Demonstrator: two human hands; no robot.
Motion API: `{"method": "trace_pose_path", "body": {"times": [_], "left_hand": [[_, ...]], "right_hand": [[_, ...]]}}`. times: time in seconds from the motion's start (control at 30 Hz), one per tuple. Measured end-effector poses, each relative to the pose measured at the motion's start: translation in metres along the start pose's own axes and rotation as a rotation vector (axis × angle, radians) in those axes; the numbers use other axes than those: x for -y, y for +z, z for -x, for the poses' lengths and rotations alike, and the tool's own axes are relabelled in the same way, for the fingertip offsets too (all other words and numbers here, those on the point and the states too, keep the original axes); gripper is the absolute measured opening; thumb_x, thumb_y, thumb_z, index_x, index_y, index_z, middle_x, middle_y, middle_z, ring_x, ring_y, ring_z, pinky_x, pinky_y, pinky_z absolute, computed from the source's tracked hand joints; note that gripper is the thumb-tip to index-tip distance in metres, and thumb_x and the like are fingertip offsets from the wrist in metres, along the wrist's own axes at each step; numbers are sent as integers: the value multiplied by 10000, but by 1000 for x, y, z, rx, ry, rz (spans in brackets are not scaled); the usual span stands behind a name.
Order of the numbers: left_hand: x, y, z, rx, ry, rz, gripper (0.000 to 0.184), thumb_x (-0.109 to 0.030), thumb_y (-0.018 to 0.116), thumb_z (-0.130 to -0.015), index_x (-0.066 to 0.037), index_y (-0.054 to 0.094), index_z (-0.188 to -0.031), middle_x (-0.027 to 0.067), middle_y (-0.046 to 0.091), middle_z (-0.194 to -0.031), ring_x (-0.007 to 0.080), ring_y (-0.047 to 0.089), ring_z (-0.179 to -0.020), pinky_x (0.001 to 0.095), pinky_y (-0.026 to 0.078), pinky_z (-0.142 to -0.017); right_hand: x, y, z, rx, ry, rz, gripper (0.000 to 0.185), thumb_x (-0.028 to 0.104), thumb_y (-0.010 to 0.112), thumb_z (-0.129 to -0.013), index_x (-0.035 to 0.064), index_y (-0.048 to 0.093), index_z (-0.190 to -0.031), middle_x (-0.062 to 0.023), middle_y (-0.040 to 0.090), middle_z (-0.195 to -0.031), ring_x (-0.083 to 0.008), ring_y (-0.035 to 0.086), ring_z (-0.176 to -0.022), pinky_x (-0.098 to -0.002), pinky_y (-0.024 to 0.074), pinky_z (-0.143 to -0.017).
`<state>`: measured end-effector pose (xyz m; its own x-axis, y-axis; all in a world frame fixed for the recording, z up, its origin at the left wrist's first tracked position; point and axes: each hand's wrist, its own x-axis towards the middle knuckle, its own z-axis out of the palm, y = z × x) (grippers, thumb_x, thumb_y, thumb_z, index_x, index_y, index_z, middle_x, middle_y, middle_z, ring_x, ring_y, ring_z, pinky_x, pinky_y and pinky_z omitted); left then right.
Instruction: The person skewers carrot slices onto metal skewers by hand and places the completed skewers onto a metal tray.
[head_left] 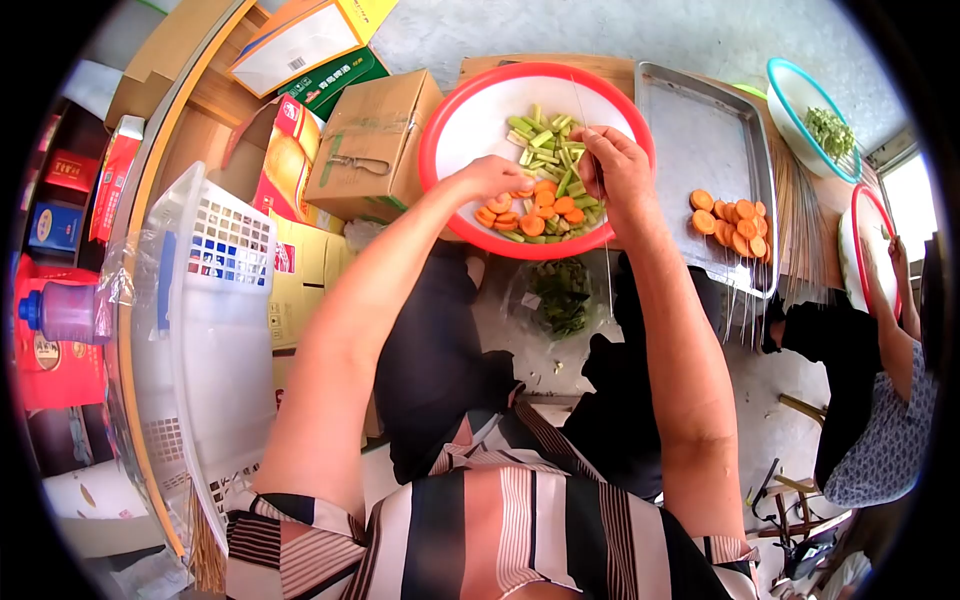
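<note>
A: Where were the hands, and what did they hold?

B: The right hand [615, 165] pinched a thin stick [608, 270] above the red-rimmed basin [430, 150]. The left hand [490, 178] was bent over the loose carrot slices [545, 205]; whether its fingers pinched one of them, I could not tell.

A: What was left to do?

B: In the basin, those slices lay at the near side, with green stem pieces [540, 140] mostly behind them. I would judge this part undone.

A: And what was done?

B: To the right, in the metal tray [690, 130], grouped carrot rounds [735, 225] lay together, with stick ends reaching over the near edge. It seemed these were already threaded. Just beside the tray lay many spare sticks [795, 220].

A: And farther away?

B: A blue-rimmed basin [792, 95] held leafy greens [828, 130].
</note>
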<state>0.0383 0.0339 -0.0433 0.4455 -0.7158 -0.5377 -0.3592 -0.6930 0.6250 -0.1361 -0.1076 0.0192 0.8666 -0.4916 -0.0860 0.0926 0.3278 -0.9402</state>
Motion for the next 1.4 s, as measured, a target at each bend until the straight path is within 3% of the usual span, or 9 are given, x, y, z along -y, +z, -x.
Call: {"method": "trace_pose_path", "body": {"times": [0.1, 0.53, 0.67, 0.77, 0.87, 1.03, 1.17, 1.2, 1.4], "left_hand": [[30, 20, -7, -284, 80, -518, 235, -302, 664, -778, -96, 658, -892, 128, 661, -877, 265, 639, -826, 375, 502, -723], [42, 51, -29, -391, 44, -584, 451, -153, 731, -666, -94, 497, -1046, 157, 486, -1122, 348, 531, -1054, 426, 455, -856], [33, 52, -29, -541, 51, -532, 370, -142, 718, -681, -73, 530, -992, 161, 563, -1001, 359, 570, -960, 409, 480, -807], [15, 42, -25, -439, 113, -341, 226, -104, 651, -736, -23, 591, -938, 166, 633, -869, 303, 631, -863, 394, 510, -752], [-2, 22, -21, -251, 148, 458, 225, -195, 692, -782, -7, 609, -873, 87, 642, -773, 138, 621, -774, 266, 505, -685], [-42, -24, 25, -119, 446, 1319, 268, -202, 663, -820, 2, 585, -976, 121, 624, -955, 225, 614, -905, 347, 509, -811], [-44, -31, 34, -184, 697, 1550, 286, -194, 630, -842, 18, 572, -1024, 125, 626, -976, 258, 613, -967, 339, 531, -792], [-43, -29, 34, -248, 653, 1612, 282, -256, 622, -852, -2, 577, -966, 104, 626, -908, 227, 620, -863, 303, 523, -659], [-33, -19, 18, -402, 486, 1802, 464, -503, 451, -908, -53, 555, -866, 84, 571, -744, 182, 520, -638, 268, 376, -485]], "right_hand": [[-1, -5, 3, 1, 8, 17, 169, 157, 502, -901, 18, 596, -891, -12, 505, -556, -79, 393, -440, -224, 284, -417], [1, -4, 2, 4, 11, 51, 165, 157, 510, -894, 19, 599, -883, -6, 507, -566, -76, 394, -450, -223, 284, -425], [4, -3, 4, -12, -5, 87, 164, 158, 511, -893, 20, 599, -877, -5, 510, -566, -74, 395, -448, -222, 283, -423], [5, -3, 3, -18, -10, 98, 161, 154, 511, -892, 19, 598, -874, -4, 508, -564, -73, 394, -445, -222, 284, -422], [5, -3, 4, -12, -12, 92, 161, 152, 509, -894, 19, 596, -873, -4, 506, -563, -71, 393, -444, -222, 283, -420], [5, 4, 6, 13, -11, 109, 167, 157, 502, -902, 16, 589, -883, 1, 482, -550, -66, 379, -441, -219, 271, -410], [6, 16, 12, 56, 17, 98, 180, 167, 488, -919, 11, 578, -914, 25, 422, -525, -54, 336, -431, -217, 246, -397], [4, 18, 13, 89, 21, 109, 196, 188, 480, -931, 20, 580, -925, 35, 408, -526, -49, 333, -432, -212, 243, -400], [-8, 32, 19, 240, 10, 157, 193, 156, 480, -932, 11, 607, -945, 47, 416, -536, -27, 348, -426, -196, 254, -401]]}}
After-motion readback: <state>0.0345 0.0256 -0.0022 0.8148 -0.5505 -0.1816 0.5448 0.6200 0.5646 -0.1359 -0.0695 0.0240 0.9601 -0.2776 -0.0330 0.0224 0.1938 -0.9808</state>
